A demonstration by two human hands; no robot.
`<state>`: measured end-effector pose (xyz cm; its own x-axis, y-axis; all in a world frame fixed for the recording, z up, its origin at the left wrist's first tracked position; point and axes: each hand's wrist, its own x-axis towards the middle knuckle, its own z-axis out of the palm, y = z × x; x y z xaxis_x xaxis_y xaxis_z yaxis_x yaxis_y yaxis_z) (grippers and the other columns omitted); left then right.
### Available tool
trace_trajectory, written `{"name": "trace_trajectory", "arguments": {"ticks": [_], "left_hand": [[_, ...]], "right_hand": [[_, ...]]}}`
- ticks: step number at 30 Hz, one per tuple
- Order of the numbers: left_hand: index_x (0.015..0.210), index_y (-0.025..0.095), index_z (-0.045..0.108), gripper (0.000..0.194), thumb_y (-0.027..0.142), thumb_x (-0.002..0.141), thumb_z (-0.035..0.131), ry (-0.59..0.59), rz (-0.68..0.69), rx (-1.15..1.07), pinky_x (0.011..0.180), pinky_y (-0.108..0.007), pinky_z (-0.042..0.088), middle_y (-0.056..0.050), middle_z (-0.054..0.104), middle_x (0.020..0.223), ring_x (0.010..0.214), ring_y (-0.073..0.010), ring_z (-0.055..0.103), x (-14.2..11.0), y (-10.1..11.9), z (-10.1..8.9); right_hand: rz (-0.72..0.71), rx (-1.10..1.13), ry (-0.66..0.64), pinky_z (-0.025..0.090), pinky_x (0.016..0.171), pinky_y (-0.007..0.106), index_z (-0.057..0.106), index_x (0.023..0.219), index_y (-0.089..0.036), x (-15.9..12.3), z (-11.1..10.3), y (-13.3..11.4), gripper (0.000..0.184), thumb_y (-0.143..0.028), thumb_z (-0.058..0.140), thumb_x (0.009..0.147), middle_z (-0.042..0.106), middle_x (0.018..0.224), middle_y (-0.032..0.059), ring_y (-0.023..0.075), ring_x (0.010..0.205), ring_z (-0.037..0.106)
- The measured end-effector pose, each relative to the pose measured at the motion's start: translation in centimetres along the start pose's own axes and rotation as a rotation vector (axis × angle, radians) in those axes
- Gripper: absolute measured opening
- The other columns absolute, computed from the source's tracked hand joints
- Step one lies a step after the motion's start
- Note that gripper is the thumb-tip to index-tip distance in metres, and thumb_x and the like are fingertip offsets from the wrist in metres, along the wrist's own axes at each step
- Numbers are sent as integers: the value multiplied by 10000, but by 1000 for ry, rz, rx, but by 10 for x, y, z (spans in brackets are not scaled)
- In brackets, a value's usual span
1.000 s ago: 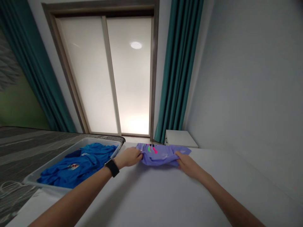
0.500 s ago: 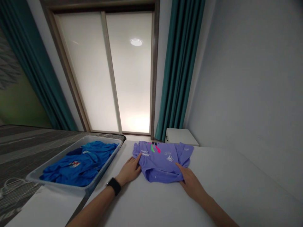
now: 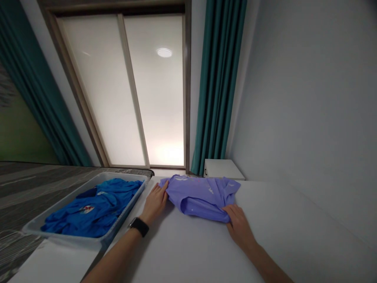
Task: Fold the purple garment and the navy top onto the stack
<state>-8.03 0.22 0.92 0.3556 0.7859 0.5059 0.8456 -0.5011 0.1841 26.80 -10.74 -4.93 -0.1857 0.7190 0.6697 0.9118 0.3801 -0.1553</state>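
Note:
A purple T-shirt lies bunched on the white table, its hem side toward me and a white print partly folded from sight. My left hand, with a black watch on the wrist, grips the shirt at its left edge near the sleeve. At the lower right corner, my right hand pinches the hem between thumb and fingers. The front of the shirt is slightly raised, and its opening shows as a fold.
Left of the shirt stands a clear plastic bin holding blue clothes. Behind it is a grey striped bed. A white cabinet stands beyond the table, near a teal curtain. A wall borders the right side.
My left hand has moved up and left along the shirt, pulling its left side. The hem has lifted and the colourful print has folded out of sight. The view has shifted slightly.

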Motion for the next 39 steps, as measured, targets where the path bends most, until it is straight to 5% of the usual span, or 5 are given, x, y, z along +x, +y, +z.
{"name": "trace_trajectory", "arguments": {"ticks": [6,14,23,31,39], "left_hand": [[1183,196,655,354,264,950,397,-150,-104,60,1053,-436,387,-100,698,1138,1103,-258,613,-40,-14,-11],[1386,165,457,499,225,891,459,-182,-144,11,1028,-411,429,-134,588,1333,1236,-258,547,-33,-7,13],[1483,91,308,602,123,885,364,72,124,212,1210,-454,149,-131,329,1545,1466,-243,193,-7,-4,-12],[1380,180,479,529,182,851,457,-167,-188,174,1091,-481,346,-124,547,1388,1340,-286,435,-55,-34,-14],[1402,75,404,583,273,867,526,-175,-320,-24,747,-346,488,-98,695,892,852,-259,644,-30,-23,-9]], "right_hand": [[-9,32,-172,437,841,388,637,1027,-214,5,-4,-10,383,-38,445,747,676,973,78,254,941,591],[119,121,-189,458,873,435,655,1012,-202,1,3,-2,308,-113,460,791,689,1016,97,273,995,610],[169,149,-159,444,934,479,652,1015,-205,-2,5,-2,284,-163,441,831,694,1066,114,284,1038,609],[140,135,-150,454,949,510,648,992,-210,-5,10,-3,240,-205,467,834,700,1054,135,312,1041,619],[148,90,-172,433,978,564,667,1027,-181,-8,15,6,267,-221,475,845,700,1091,148,335,1078,615]]}}
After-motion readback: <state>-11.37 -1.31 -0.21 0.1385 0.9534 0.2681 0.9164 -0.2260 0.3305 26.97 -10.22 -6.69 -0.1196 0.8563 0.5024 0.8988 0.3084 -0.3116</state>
